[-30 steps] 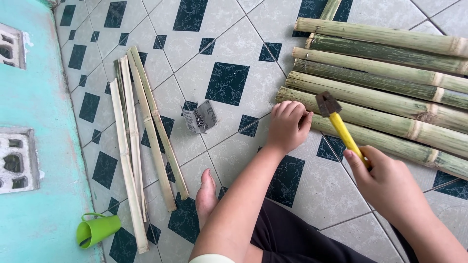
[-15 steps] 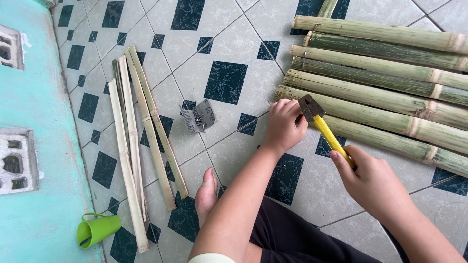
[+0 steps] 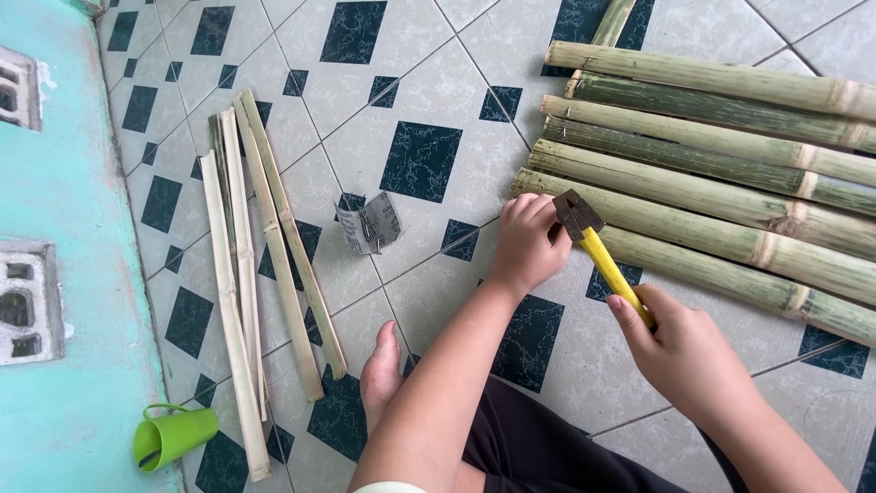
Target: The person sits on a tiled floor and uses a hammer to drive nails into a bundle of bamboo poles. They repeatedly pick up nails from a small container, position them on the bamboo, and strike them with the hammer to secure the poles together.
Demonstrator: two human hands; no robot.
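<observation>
Gripping the yellow handle of a small hammer (image 3: 598, 251), the right hand (image 3: 680, 351) sits at about four o'clock in the view, fingers wrapped tight round the grip. The hammer's dark metal head lies at the near end of a row of green bamboo poles (image 3: 721, 173), which stretch off toward three o'clock across the tiled floor (image 3: 420, 82). The left hand (image 3: 529, 242), just past centre toward three o'clock, is curled with fingertips pinched together on the end of the nearest pole, right beside the hammer head; whether something small is held between them cannot be told.

At centre a crumpled scrap of grey paper with small dark nails (image 3: 368, 224) lies on the floor, close to the left hand. At nine o'clock lies a bundle of pale split bamboo strips (image 3: 265, 274), well apart from the poles. A green plastic cup (image 3: 173, 436) lies tipped over at seven o'clock beside a turquoise wall (image 3: 64, 183). A bare foot (image 3: 381, 374) rests at six o'clock under the left forearm.
</observation>
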